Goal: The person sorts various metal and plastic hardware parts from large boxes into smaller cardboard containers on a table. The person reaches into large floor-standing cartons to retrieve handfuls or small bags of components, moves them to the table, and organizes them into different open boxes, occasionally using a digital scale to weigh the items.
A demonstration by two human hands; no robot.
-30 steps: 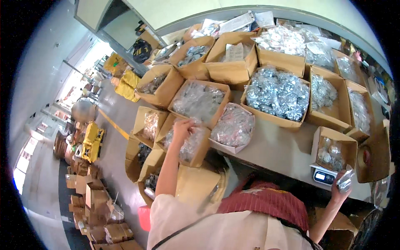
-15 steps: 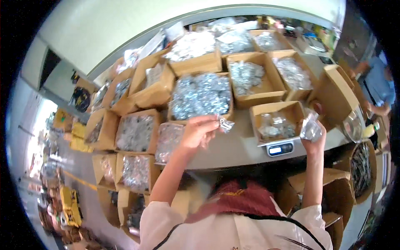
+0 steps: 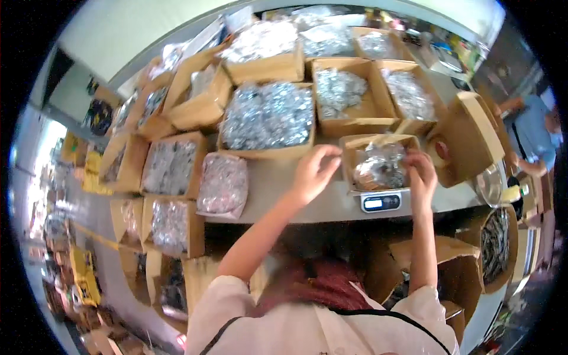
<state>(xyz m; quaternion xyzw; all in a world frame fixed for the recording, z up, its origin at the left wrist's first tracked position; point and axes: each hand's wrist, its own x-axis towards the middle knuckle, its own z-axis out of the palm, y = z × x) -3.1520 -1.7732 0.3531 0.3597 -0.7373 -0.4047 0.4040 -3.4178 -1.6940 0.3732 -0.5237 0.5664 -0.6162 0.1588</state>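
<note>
The left hand (image 3: 316,173), fingers parted, is left of the scale (image 3: 395,202); the right hand (image 3: 421,173), grip unclear, is over bags (image 3: 377,164) in its box (image 3: 351,155).

Pale wall (image 3: 139,36), grey floor (image 3: 99,212), yellow line (image 3: 94,235)

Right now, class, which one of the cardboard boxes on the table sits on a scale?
The small box between the left hand and right hand, with shiny packets inside: a scale shows at its front edge; none shows under the others.
</note>
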